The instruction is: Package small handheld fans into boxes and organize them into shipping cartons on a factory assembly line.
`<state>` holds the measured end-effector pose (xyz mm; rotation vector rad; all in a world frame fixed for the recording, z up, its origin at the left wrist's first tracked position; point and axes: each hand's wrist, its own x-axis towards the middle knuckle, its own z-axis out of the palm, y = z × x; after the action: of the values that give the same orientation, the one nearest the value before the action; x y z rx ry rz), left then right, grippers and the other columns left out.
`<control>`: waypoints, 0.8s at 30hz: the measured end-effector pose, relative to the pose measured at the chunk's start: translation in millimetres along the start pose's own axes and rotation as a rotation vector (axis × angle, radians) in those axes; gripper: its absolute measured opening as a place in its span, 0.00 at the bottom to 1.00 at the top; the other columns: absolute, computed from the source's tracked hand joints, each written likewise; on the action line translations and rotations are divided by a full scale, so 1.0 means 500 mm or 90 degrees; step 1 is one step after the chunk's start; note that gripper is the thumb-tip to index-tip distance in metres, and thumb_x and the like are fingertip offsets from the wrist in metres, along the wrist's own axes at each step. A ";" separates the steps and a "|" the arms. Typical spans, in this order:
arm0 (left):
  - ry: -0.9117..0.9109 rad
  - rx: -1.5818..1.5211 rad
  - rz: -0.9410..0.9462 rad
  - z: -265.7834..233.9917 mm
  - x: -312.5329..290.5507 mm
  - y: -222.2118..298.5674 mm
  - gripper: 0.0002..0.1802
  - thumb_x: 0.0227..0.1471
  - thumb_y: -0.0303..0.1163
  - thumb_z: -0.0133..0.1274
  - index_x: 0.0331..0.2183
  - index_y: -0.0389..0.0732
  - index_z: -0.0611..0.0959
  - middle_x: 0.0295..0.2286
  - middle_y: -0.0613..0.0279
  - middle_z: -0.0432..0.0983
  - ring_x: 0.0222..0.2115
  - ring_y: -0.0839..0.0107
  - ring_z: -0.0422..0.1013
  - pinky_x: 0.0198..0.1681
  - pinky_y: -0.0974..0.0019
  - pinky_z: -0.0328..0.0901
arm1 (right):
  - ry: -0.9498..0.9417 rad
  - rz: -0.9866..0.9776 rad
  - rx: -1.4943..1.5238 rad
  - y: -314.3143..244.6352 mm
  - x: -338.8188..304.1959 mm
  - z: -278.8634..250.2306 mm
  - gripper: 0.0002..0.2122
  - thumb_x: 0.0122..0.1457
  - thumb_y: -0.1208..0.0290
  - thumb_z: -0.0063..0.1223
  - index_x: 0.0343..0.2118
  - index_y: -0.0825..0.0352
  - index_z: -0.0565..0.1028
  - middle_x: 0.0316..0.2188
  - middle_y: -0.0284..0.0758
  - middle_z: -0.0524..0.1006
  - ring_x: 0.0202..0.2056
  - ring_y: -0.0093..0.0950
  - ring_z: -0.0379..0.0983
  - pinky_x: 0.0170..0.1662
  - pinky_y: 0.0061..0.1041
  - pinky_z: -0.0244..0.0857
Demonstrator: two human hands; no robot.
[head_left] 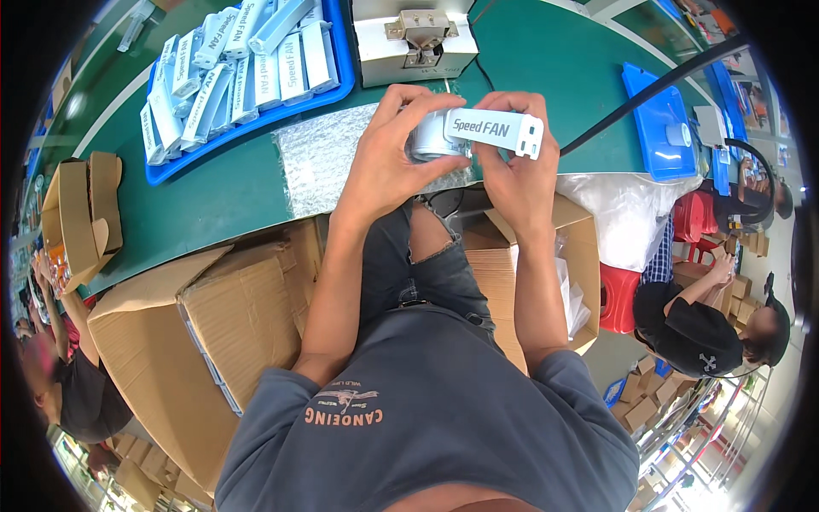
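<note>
A pale blue handheld fan casing [490,128] is held between my two hands, above the near edge of the green table [546,77]. My left hand [386,158] curves its fingers and thumb around the casing's round end. My right hand [522,175] grips the flat printed handle, with fingers behind it and the thumb below. Slots show in the handle's right tip. Just beyond my hands stands a white box-shaped fixture [380,68] with a metal clamp on top. Under my left wrist lies a crinkled silvery plastic sheet [311,162].
A blue tray [345,85] heaped with similar pale blue casings stands at the left. Another blue tray [644,107] holds a round part [678,134] at the right. A black cable [648,98] crosses there. Cardboard boxes [239,316] flank my lap. A co-worker [704,328] sits at right.
</note>
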<state>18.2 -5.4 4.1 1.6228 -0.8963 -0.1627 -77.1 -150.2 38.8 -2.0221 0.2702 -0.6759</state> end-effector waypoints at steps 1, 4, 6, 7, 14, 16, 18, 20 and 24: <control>-0.003 0.000 0.001 -0.002 0.000 0.004 0.35 0.34 0.29 0.74 0.50 0.48 0.83 0.45 0.60 0.71 0.46 0.60 0.72 0.48 0.61 0.69 | 0.001 -0.003 0.002 -0.005 0.001 -0.001 0.15 0.53 0.88 0.59 0.41 0.68 0.70 0.38 0.35 0.78 0.38 0.20 0.73 0.36 0.20 0.69; -0.002 -0.007 0.012 0.002 0.003 0.004 0.35 0.35 0.29 0.73 0.50 0.46 0.83 0.46 0.59 0.72 0.46 0.60 0.73 0.47 0.61 0.69 | -0.018 -0.013 -0.024 -0.008 0.005 -0.002 0.14 0.54 0.88 0.58 0.41 0.68 0.70 0.38 0.34 0.78 0.37 0.19 0.73 0.36 0.20 0.69; 0.000 -0.014 0.024 0.004 0.004 0.002 0.34 0.36 0.29 0.73 0.50 0.45 0.83 0.46 0.59 0.72 0.46 0.59 0.73 0.47 0.61 0.70 | -0.013 0.013 0.004 -0.006 0.004 0.001 0.14 0.54 0.88 0.58 0.41 0.68 0.71 0.38 0.34 0.78 0.37 0.19 0.73 0.36 0.20 0.69; 0.001 -0.012 0.021 0.002 0.004 0.001 0.33 0.36 0.29 0.73 0.49 0.44 0.83 0.46 0.59 0.73 0.46 0.59 0.74 0.46 0.61 0.70 | -0.012 0.013 0.004 -0.004 0.006 0.001 0.14 0.54 0.88 0.58 0.41 0.68 0.71 0.38 0.34 0.78 0.37 0.19 0.73 0.36 0.20 0.69; 0.023 0.017 0.017 0.003 0.000 0.005 0.30 0.37 0.31 0.73 0.46 0.42 0.84 0.43 0.60 0.75 0.43 0.61 0.75 0.44 0.62 0.70 | -0.010 0.063 0.014 -0.016 0.011 -0.002 0.10 0.55 0.84 0.58 0.40 0.69 0.73 0.32 0.34 0.78 0.30 0.23 0.75 0.31 0.22 0.69; 0.046 0.016 0.013 0.004 0.001 0.007 0.29 0.37 0.32 0.74 0.45 0.42 0.84 0.43 0.60 0.74 0.42 0.61 0.75 0.43 0.62 0.70 | 0.008 0.079 -0.013 -0.026 0.007 -0.003 0.08 0.57 0.83 0.58 0.38 0.70 0.73 0.31 0.31 0.78 0.28 0.16 0.72 0.29 0.18 0.67; 0.070 0.016 0.011 0.007 0.000 0.007 0.29 0.37 0.33 0.74 0.45 0.41 0.84 0.42 0.59 0.74 0.42 0.61 0.75 0.43 0.62 0.70 | 0.025 0.133 -0.131 -0.038 0.000 -0.009 0.07 0.56 0.76 0.63 0.30 0.70 0.73 0.19 0.34 0.76 0.20 0.24 0.73 0.25 0.24 0.65; 0.105 0.031 -0.018 0.011 -0.001 0.005 0.30 0.37 0.32 0.75 0.45 0.39 0.84 0.40 0.60 0.74 0.42 0.63 0.75 0.43 0.63 0.70 | 0.032 0.116 -0.114 -0.035 -0.012 -0.015 0.12 0.59 0.71 0.63 0.25 0.71 0.73 0.15 0.32 0.74 0.17 0.19 0.69 0.22 0.23 0.61; 0.071 -0.307 -0.157 0.013 -0.002 0.002 0.32 0.41 0.31 0.74 0.48 0.34 0.81 0.43 0.61 0.75 0.45 0.70 0.73 0.50 0.63 0.68 | -0.043 0.216 0.080 -0.016 -0.030 -0.030 0.11 0.64 0.70 0.59 0.26 0.70 0.74 0.16 0.28 0.73 0.17 0.16 0.66 0.22 0.18 0.58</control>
<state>13.3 -9.9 2.9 1.2692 -0.5165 -0.4230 -98.6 -150.4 46.3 -1.8175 0.5041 -0.4000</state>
